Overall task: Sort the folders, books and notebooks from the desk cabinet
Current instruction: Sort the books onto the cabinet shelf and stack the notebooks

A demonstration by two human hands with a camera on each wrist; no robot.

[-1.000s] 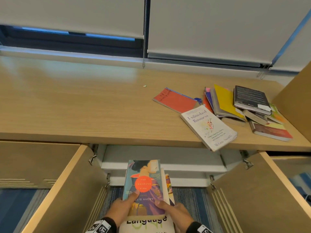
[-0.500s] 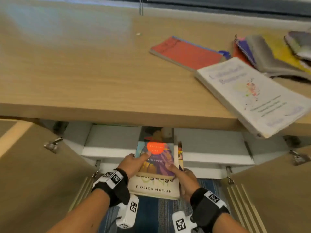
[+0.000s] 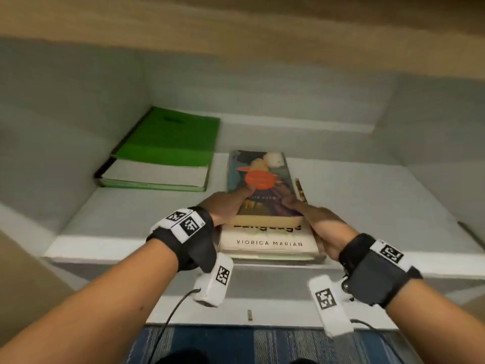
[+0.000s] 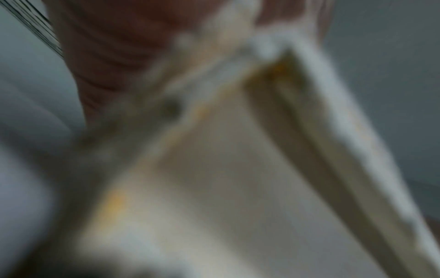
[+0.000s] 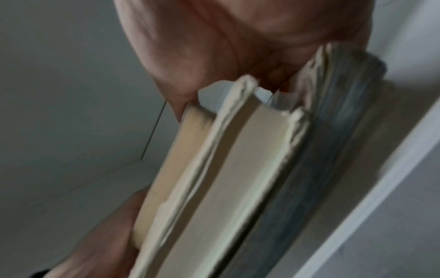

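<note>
A stack of books (image 3: 267, 240) lies on the white cabinet shelf (image 3: 367, 206); a novel with an orange circle on its cover (image 3: 258, 179) tops a cream book by Viorica Marian. My left hand (image 3: 228, 206) grips the stack's left side with the thumb on the top cover. My right hand (image 3: 312, 219) grips its right side, thumb on top too. The right wrist view shows the page edges of the stack (image 5: 226, 178) held against my palm. The left wrist view is blurred, showing only pale book edges (image 4: 262, 150). A green notebook pile (image 3: 162, 151) lies at the shelf's back left.
The desk's wooden underside (image 3: 236, 27) hangs low over the shelf. Grey cabinet walls (image 3: 65, 114) close in left, right and behind. A wooden door (image 3: 21, 285) stands open at lower left. Blue striped carpet (image 3: 262, 345) lies below.
My view has dropped from the desk top into the cabinet. Both hands have carried the stack forward and it now rests on the shelf, beside the green notebooks.
</note>
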